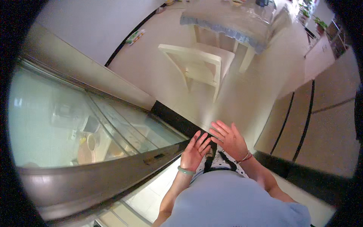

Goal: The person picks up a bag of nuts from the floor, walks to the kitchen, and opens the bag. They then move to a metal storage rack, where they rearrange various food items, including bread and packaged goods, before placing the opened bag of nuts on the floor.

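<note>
Both of my hands are held out in front of my body, with nothing in them. My left hand (pixel 194 152) is turned palm up, its fingers apart, and a pale green bangle (pixel 185 171) circles that wrist. Beside it on the right, my right hand (pixel 228 140) has its fingers spread, with a thin red bracelet (pixel 245 157) at the wrist. The hands are close together but a small gap shows between them. Nearest to my left hand is the framed edge of a sliding glass door (pixel 124 168). Below the hands, patterned trousers and footwear partly show.
A white chair (pixel 196 56) stands ahead by a table (pixel 227 17) with a blue-trimmed cloth. A dark threshold strip (pixel 174 119) crosses the floor at my feet. Tall cabinets (pixel 298 117) line the right. Behind the glass at left are blurred containers (pixel 89 145). Potted plants (pixel 320 23) stand far right.
</note>
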Demonstrator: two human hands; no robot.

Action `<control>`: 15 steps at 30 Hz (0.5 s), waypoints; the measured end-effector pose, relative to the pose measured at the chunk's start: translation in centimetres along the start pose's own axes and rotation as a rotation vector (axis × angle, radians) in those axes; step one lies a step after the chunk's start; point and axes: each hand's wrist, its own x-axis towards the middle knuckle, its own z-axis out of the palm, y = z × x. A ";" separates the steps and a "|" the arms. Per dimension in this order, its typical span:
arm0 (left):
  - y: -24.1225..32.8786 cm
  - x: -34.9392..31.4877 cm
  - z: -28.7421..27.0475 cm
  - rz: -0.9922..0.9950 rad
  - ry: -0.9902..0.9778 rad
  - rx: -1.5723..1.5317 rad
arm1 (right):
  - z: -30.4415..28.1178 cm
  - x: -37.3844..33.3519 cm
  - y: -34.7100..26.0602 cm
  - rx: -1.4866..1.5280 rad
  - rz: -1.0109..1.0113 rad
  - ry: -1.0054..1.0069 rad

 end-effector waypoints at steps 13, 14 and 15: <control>7.3 15.9 6.6 0.324 0.094 -0.095 | -1.5 15.4 -18.9 -0.194 0.030 -0.007; 8.1 16.7 6.8 0.331 0.101 -0.104 | -1.0 16.5 -19.3 -0.143 0.047 0.000; 9.0 17.5 7.2 0.342 0.100 -0.111 | -0.4 17.8 -19.8 -0.094 0.056 0.003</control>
